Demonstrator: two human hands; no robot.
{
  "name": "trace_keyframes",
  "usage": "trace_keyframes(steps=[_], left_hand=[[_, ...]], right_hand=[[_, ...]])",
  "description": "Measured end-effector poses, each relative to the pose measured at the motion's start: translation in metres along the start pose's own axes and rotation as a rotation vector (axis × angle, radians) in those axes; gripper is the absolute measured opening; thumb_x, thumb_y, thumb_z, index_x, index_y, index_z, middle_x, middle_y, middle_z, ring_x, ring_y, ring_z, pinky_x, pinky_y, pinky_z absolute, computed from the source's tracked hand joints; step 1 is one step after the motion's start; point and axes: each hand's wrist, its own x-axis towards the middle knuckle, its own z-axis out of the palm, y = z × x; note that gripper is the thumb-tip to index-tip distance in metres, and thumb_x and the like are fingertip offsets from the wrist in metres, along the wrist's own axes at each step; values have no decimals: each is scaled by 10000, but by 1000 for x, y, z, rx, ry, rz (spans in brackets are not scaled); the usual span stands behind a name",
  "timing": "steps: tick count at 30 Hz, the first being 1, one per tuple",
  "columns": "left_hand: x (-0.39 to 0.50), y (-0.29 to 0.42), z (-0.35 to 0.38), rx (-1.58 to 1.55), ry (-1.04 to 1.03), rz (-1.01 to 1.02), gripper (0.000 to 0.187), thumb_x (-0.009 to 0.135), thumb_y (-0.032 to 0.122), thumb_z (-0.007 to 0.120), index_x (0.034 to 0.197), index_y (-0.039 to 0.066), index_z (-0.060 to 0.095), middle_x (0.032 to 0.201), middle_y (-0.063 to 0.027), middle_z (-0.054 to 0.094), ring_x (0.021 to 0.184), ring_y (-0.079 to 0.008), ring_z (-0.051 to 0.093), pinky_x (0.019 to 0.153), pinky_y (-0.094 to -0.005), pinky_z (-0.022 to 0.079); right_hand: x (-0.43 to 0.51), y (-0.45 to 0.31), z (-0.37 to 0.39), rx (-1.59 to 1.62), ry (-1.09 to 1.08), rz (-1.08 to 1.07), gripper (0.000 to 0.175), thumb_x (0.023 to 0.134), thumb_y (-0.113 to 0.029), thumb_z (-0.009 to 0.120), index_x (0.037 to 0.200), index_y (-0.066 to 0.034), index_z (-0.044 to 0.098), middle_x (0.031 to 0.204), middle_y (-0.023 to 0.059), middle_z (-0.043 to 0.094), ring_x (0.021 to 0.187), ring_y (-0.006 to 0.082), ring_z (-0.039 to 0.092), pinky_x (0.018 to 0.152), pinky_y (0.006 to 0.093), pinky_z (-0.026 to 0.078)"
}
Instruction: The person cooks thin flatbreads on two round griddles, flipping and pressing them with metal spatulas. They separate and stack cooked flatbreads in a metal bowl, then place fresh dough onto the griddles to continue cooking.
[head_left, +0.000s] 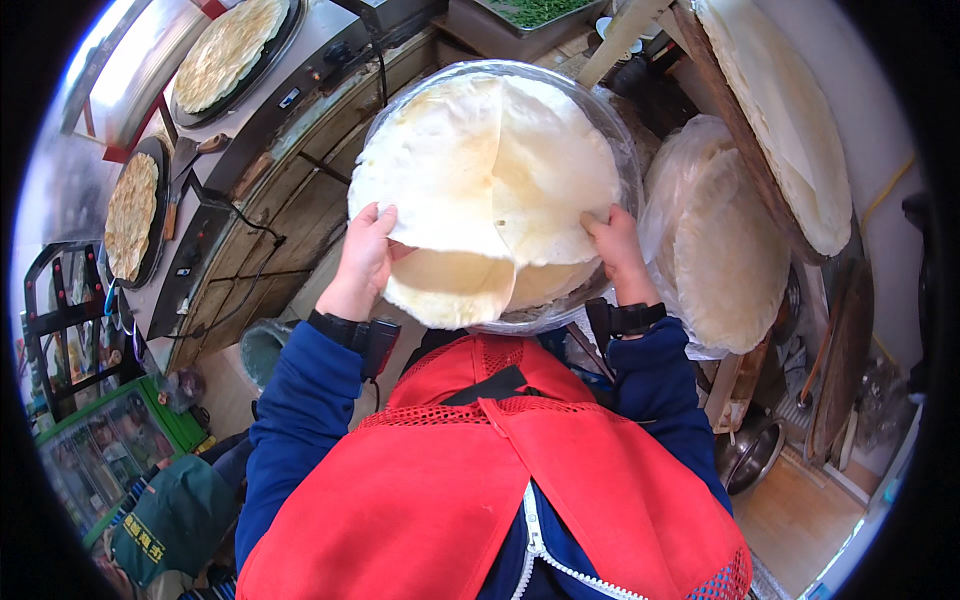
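Observation:
A large, thin, pale round flatbread (442, 172) spans the space between my hands. Its left edge is pinched by my left hand (364, 255), thumb on top. On the opposite side my right hand (619, 244) grips the rim the same way. A seam or fold line runs down the middle of the sheet. Beneath it more flatbread (450, 289) shows, in a wide round container lined with clear plastic (628, 161). How many sheets lie underneath is hidden.
At left, two round griddles carry browned flatbreads (229, 56) (131, 214), with a scraper (184, 157) between them. Pale flatbreads lie on a wooden board (739, 127) and in plastic (731, 247) at right. Chopped greens (536, 10) fill a tray. A person (176, 510) is at lower left.

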Motion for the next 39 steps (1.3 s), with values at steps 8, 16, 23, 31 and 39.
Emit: trace_keyframes(steps=[8,16,23,31,39], left_hand=[[-10,3,-28,81,42,66,252,1002,150,516,1211,14,552,1146,-111,657,991,-221,668,809,-387,576],[-58,-37,27,70,-92,-279,454,938,162,626,1348,56,460,1276,-119,573,1097,-300,605,800,-502,572],[-50,-40,22,-44,-41,-204,449,927,100,572,1347,-10,458,1272,-160,590,1096,-322,614,879,-498,536],[-34,16,-25,-359,-89,-110,474,941,83,505,1391,-30,411,1359,-161,538,1209,-316,557,1029,-451,450],[-32,33,-25,-378,-285,-18,521,993,247,528,1437,14,387,1410,-144,506,1301,-310,474,1112,-466,348]], right_hand=[[-12,-21,-4,238,-99,166,282,867,-115,660,1119,5,615,1001,97,686,865,157,664,721,277,535],[-102,-24,50,290,-207,343,346,873,-150,680,1188,-42,589,1052,47,667,873,172,656,691,292,556],[-82,4,42,217,-95,195,328,839,-65,648,1152,25,615,1011,83,685,821,173,654,672,280,519],[-61,-5,5,277,-86,257,225,857,-62,632,1062,29,643,923,74,684,764,154,654,582,280,495],[-31,18,20,82,143,-28,277,872,-144,642,1070,49,638,950,141,713,827,239,683,749,354,510]])
